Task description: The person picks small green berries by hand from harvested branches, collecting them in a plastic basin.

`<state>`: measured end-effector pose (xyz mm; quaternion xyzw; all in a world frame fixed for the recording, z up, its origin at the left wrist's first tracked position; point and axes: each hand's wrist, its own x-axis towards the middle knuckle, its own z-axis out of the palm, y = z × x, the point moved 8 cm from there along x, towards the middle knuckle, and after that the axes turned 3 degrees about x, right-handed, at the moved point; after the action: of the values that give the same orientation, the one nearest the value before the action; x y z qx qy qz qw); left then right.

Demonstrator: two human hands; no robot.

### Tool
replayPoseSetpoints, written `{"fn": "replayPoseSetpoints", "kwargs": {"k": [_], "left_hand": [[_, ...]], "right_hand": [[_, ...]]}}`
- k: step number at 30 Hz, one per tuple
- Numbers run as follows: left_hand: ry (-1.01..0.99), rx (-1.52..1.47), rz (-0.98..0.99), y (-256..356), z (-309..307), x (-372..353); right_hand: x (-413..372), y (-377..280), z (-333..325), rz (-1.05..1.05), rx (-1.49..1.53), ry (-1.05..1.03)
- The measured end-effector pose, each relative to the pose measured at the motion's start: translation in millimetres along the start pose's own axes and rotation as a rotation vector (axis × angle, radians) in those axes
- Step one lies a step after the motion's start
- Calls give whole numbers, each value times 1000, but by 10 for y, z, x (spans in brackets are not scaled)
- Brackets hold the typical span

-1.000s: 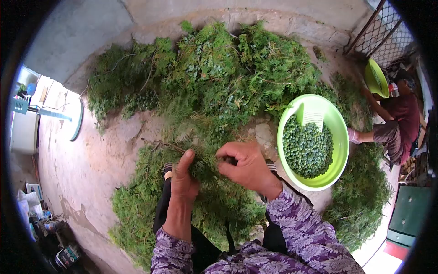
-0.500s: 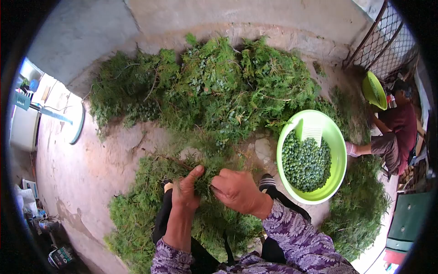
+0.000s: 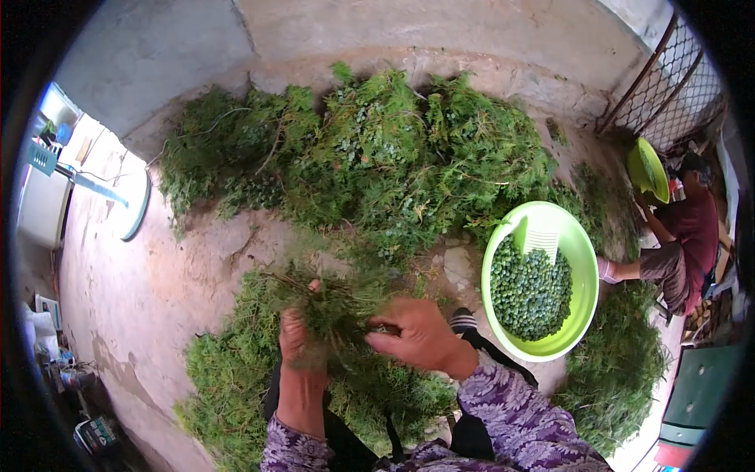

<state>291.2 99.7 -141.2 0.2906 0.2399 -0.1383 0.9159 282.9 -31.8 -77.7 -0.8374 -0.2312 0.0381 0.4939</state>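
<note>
My left hand [image 3: 299, 342] is closed around the stems of a leafy evergreen branch [image 3: 342, 305], which is smeared by motion. At the right side of this branch, my right hand [image 3: 421, 337] is closed in a pinch; whatever lies between thumb and fingers is too small to make out. A light green basin [image 3: 584, 315] stands on the floor to the right, with many small round green cones [image 3: 528, 295] inside. Below my hands, cut evergreen branches [image 3: 228, 370] lie around my feet.
A large heap of evergreen branches [image 3: 370, 157] lies along the wall [image 3: 440, 31]. More cut greenery [image 3: 613, 362] is at the lower right. Another person [image 3: 688, 228] sits at the far right near a second green basin [image 3: 649, 169]. A fan base [image 3: 138, 206] stands at the left.
The branch in my left hand has risen and turned, now blurred, its foliage covering part of that hand. My right hand has shifted slightly right. The whole view has tilted a little.
</note>
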Motion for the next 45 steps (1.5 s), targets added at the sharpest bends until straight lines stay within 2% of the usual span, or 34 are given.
{"fn": "replayPoseSetpoints", "kwargs": {"k": [1,2,3,5,6,7,8,9,10,11,14,16,17,19,20,22,23,24,26,27,31,33,34,36,40,42,45], "left_hand": [[-96,-9,114,137,40,-24],[-93,-13,117,156,-90,16],[-136,-20,141,165,-250,91],[-176,-28,163,171,-271,97],[-24,97,189,204,-282,58],[128,222,214,240,-339,19],[129,224,211,239,-415,50],[34,115,161,211,-436,111],[-59,5,111,175,-425,140],[-55,5,109,147,-463,145],[67,91,141,145,-464,117],[-111,52,149,141,-363,118],[-105,52,146,114,-356,121],[161,312,289,223,-377,85],[174,312,282,239,-368,69],[-191,29,143,140,-114,57],[-26,136,235,168,-214,59],[-10,132,230,153,-276,82],[-50,267,230,113,-375,158],[-216,19,162,73,-293,157],[-118,100,113,86,-348,198],[-330,-20,-68,11,-219,201],[-324,-24,-67,-10,-186,173],[-393,-67,74,60,-22,65],[-342,53,182,135,-25,56],[-64,196,23,76,-95,41],[-147,79,-29,-60,-139,160]], "right_hand": [[2,90,-43,103,261,1],[2,173,-74,207,521,0],[38,134,-171,208,520,-6],[-63,368,-288,707,677,42],[-88,423,-307,710,677,42],[-97,471,-268,684,1035,102],[-93,492,-247,641,1393,165],[-88,500,-247,617,1447,154],[-88,504,-243,620,1449,153],[-97,510,-241,629,1458,164],[-109,527,-233,649,1494,170],[-108,537,-231,663,1522,164],[-103,535,-241,655,1532,157],[-116,547,-242,662,1546,149],[-114,556,-259,644,1538,157],[-121,577,-250,647,1535,159],[-112,579,-250,631,1529,156],[-104,577,-251,614,1524,153],[-110,557,-228,630,1531,134],[-112,554,-225,635,1522,139],[-115,554,-194,633,1505,135],[-123,557,-193,645,1493,138],[-115,546,-192,639,1510,130],[-118,531,-170,638,1528,110],[-112,509,-186,628,1486,102],[-116,496,-190,644,1454,102],[-123,444,-160,637,1377,52]]}}
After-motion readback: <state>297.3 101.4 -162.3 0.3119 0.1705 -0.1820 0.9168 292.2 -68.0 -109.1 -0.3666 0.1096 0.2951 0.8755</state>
